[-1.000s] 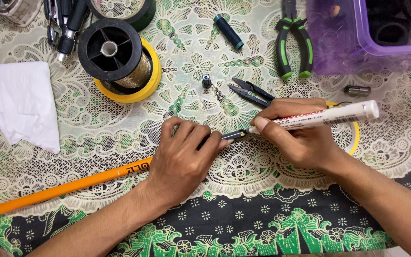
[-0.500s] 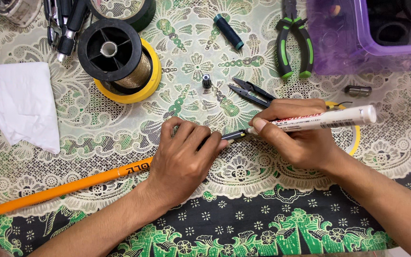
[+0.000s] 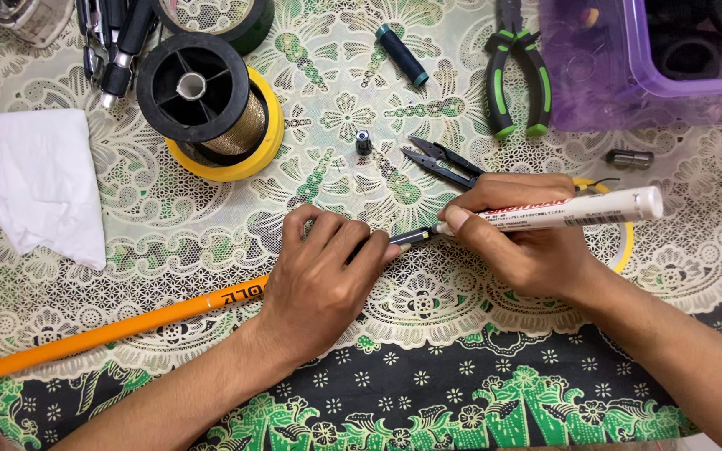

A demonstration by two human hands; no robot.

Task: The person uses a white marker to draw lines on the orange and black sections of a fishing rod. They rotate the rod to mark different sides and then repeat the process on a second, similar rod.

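Note:
My left hand [image 3: 323, 271] lies palm down over a long orange rod [image 3: 119, 330] that runs from the lower left toward the middle of the patterned cloth. Its fingers pinch the rod's dark tip [image 3: 407, 237]. My right hand [image 3: 524, 238] grips a white marker pen [image 3: 570, 210] held almost level, its nib touching that dark tip. Part of the rod is hidden under my left palm.
Black snips [image 3: 440, 160] lie just above my right hand. A black spool of gold wire [image 3: 211, 108] sits on a yellow ring. Green-handled pliers [image 3: 516, 71], a purple bin [image 3: 645, 58], a teal thread spool [image 3: 403, 54], white tissue [image 3: 39, 184] and a small metal piece [image 3: 628, 158] lie around.
The marker's rear end has dipped slightly. Both hands and the rod stay in place.

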